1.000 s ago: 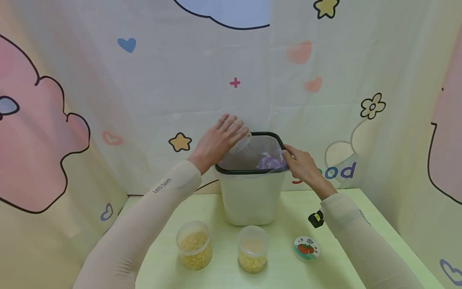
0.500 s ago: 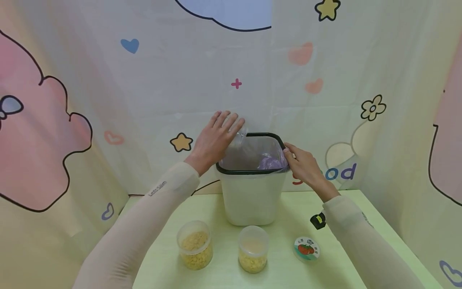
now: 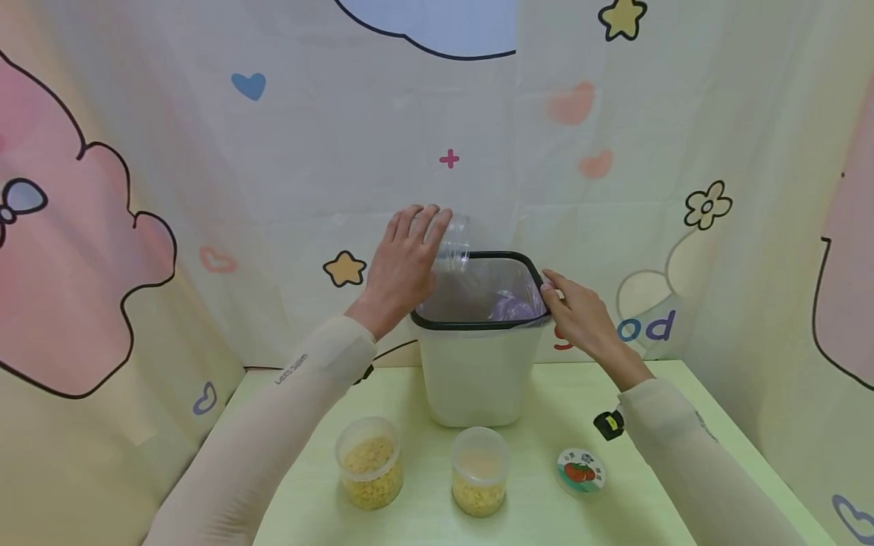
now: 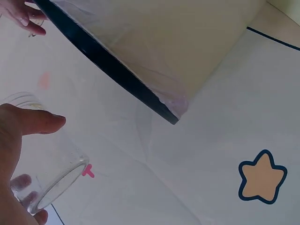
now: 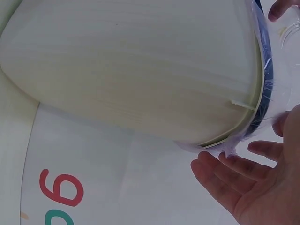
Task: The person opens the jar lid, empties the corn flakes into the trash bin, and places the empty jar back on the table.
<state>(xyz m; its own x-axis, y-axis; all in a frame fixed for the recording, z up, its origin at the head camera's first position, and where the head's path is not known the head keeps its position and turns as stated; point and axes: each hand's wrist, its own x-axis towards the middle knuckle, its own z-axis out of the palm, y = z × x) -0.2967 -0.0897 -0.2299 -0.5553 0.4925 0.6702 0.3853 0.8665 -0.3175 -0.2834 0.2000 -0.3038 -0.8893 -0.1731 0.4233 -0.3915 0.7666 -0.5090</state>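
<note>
jar (image 3: pixel 459 243) | left fingers (image 3: pixel 426 220) wrap it | right fingers (image 5: pixel 243 168) grip bin (image 3: pixel 478 371) | tubs (image 3: pixel 366 427): yellow bits (image 3: pixel 372 494)

Clear in the jar (image 3: pixel 456 241); white on the trash bin (image 3: pixel 474 379), black at its rim (image 3: pixel 478 326), purple in the crumpled liner (image 3: pixel 512 307); pale green on the desk (image 3: pixel 546 413); star-and-heart-patterned across the backdrop (image 3: pixel 341 174).

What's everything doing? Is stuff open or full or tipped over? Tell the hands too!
Left hand: gripping the clear jar.
Clear jar: tipped, mouth lower than base.
Bin: upright, open, lined.
Right hand: at the bin's edge.
Purple plastic: crumpled, inside bin.
Left tub: upright, partly full; lid unclear.
Middle tub: upright, partly full; lid unclear.
Tomato-printed disc: flat, picture up.
</note>
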